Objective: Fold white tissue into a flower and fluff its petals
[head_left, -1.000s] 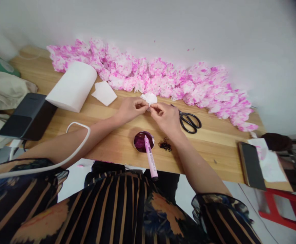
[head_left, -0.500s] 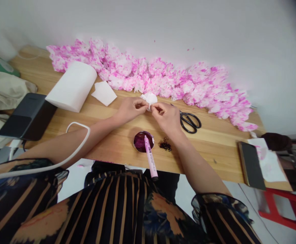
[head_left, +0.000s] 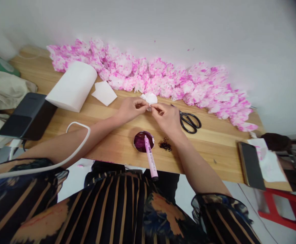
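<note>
A small gathered piece of white tissue paper (head_left: 151,98) is pinched at its near end between both hands, just in front of the pink flowers. My left hand (head_left: 132,109) grips it from the left with thumb and fingertips together. From the right, my right hand (head_left: 166,116) pinches the same end, its fingertips almost meeting the left ones. What exactly lies between the fingertips is too small to see. Black-handled scissors (head_left: 190,122) lie beside my right hand, their blades partly hidden. A pink marker (head_left: 150,157) rests with its tip over a round purple-stained dish (head_left: 139,141).
Pink-and-white paper flowers (head_left: 160,73) line the wall. On the left are a white paper stack (head_left: 73,84), a folded white sheet (head_left: 104,93), a black box (head_left: 28,115) and a white cable (head_left: 86,130). Black snippets (head_left: 165,145) lie near the dish; a phone (head_left: 251,164) sits right.
The fingertips of my right hand have shifted very slightly at the tissue's pinched end. Everything else on the table stays where it was.
</note>
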`<action>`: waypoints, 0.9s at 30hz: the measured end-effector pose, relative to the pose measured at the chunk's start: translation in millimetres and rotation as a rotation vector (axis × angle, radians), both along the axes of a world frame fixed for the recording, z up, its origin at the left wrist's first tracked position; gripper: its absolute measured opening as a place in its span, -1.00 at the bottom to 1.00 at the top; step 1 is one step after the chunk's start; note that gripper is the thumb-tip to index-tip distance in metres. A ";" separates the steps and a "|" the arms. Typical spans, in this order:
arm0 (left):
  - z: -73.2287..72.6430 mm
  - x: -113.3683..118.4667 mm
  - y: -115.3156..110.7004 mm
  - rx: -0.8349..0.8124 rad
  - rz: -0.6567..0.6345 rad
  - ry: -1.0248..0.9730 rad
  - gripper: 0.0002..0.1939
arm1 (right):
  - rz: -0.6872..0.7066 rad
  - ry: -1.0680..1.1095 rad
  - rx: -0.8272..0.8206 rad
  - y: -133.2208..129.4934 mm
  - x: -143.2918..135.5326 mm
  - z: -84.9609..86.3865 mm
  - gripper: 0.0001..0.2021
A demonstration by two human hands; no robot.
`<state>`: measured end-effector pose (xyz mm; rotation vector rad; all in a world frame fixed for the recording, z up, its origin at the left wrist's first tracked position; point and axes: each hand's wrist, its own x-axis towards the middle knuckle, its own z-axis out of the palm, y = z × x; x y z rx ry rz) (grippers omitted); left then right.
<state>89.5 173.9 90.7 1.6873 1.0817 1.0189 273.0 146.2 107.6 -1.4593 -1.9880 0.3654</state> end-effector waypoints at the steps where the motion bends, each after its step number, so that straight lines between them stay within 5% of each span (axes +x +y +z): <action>1: -0.2 0.0 0.2 -0.006 0.000 -0.003 -0.83 | 0.003 -0.008 0.002 -0.3 0.1 0.6 -0.78; 27: -2.7 1.1 1.2 -0.008 0.013 -0.029 -0.86 | -0.025 0.080 -0.061 -2.6 -3.9 4.8 -0.78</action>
